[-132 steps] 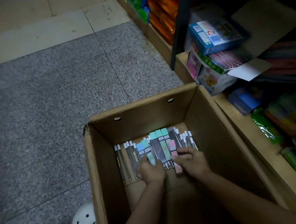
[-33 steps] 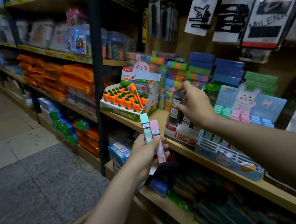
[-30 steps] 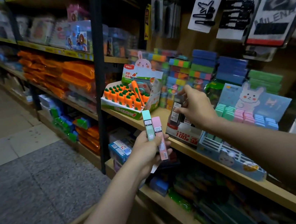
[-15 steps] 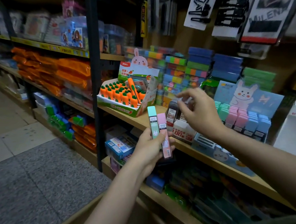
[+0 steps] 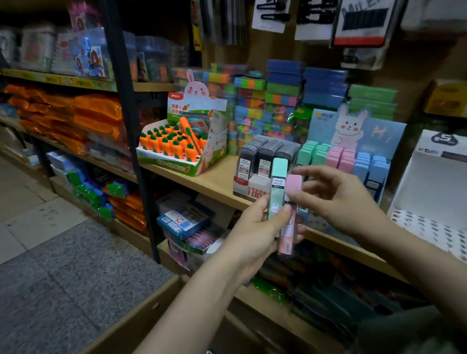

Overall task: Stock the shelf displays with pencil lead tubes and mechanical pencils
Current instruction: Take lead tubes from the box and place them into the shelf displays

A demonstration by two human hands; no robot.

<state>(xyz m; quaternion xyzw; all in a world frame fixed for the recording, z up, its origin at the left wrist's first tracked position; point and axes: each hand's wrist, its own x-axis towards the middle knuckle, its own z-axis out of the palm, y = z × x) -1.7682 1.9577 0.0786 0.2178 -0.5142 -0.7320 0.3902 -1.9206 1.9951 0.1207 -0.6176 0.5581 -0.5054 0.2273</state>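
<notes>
Two lead tubes in play right now, and both are in the left hand, fingers wrapped round them: a mint tube and a pink tube, upright, side by side. Down at the near edge, the cardboard box sits below the arms, and a sliver of stock shows inside it, so I'd judge plenty is left to shelve. The right hand comes in, thumb and forefinger closing on the pink tube's cap; whether it has a firm pinch, I cannot tell. Just beyond, on the wooden shelf, the dark lead tube display looks well filled. Beside it, the pastel bunny display holds rows of mint, pink and blue. Neither handheld tube is placed yet. Early going, by my read.
</notes>
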